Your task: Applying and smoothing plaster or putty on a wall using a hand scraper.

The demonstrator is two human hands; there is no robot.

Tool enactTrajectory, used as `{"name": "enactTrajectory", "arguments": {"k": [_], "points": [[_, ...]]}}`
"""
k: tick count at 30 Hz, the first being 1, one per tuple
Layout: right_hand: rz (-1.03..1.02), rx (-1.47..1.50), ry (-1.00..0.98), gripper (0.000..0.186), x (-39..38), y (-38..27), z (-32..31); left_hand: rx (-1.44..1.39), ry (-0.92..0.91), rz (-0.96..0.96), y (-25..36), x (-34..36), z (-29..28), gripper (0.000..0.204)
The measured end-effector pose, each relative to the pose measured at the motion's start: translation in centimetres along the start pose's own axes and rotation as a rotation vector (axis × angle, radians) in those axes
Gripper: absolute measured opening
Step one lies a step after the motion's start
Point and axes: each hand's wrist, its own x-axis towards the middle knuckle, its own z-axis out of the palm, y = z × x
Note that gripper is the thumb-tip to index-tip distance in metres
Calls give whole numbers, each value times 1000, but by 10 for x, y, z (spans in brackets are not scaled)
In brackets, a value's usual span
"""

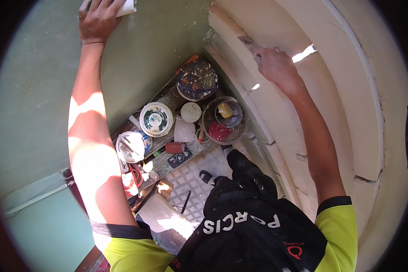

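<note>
My left hand (97, 20) is raised against the green wall (158, 36) at the upper left, fingers closed on a white piece (128, 7) whose kind I cannot make out, cut off by the frame edge. My right hand (276, 68) grips a small scraper (245, 41), its blade at the edge of a long pale, curved panel strip (224, 22) on the right-hand structure. Pale residue marks the fingers of that hand.
Below stands a cluttered board (164, 161) with paint-spattered tubs (196, 80), lidded pots (155, 119) and a bowl (236, 127) holding a yellow sponge (224, 110). My sandalled feet (207, 177) are on a checked floor (179, 186). Curved panels (362, 113) rise along the right.
</note>
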Motion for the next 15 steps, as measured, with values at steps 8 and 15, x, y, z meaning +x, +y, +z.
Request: {"name": "enactTrajectory", "arguments": {"k": [8, 15], "points": [[-32, -32, 38, 18, 3, -7, -6, 1045, -983, 668, 30, 63, -66, 23], [-19, -67, 33, 19, 47, 5, 26, 20, -20, 67, -6, 4, -6, 24]]}}
